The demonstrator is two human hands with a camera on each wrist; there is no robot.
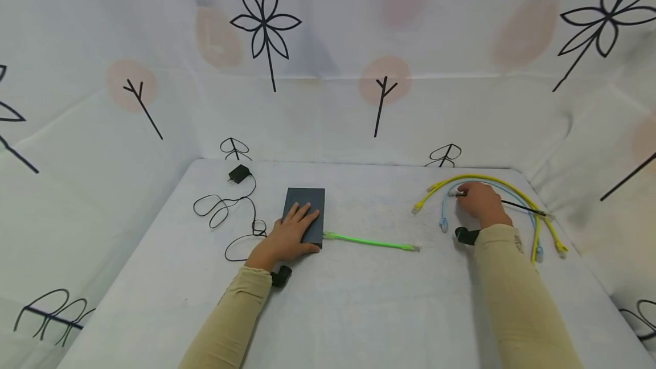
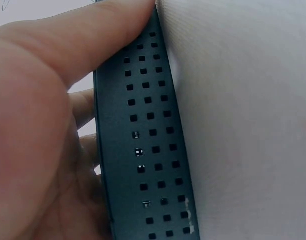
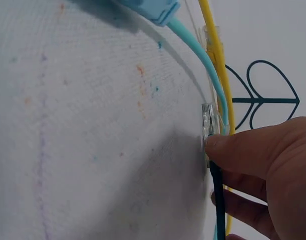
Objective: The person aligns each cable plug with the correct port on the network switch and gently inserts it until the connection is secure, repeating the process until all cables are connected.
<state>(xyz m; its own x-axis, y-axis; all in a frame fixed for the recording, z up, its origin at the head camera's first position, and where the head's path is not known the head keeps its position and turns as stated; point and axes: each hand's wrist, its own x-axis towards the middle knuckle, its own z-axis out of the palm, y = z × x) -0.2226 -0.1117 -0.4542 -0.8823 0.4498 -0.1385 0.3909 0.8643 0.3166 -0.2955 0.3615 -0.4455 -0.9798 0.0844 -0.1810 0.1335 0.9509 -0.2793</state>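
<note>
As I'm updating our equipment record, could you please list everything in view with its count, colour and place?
Flat box: one, dark grey, left of table centre
Corded power adapter: one, black, far left
Green cable: one, bright green, left end at the box's right side
Yellow cabling: count unclear, yellow, far right
Light blue cable: one, light blue, by the yellow cabling
Black cable: one, black, in the right hand
Table cover: one, white, underneath
Backdrop: white, black plant prints, peach patches, behind
Left hand: one, bare, on the box
Right hand: one, bare, pinching the black cable
Left sleeve, right sleeve: two, beige, on the arms
</note>
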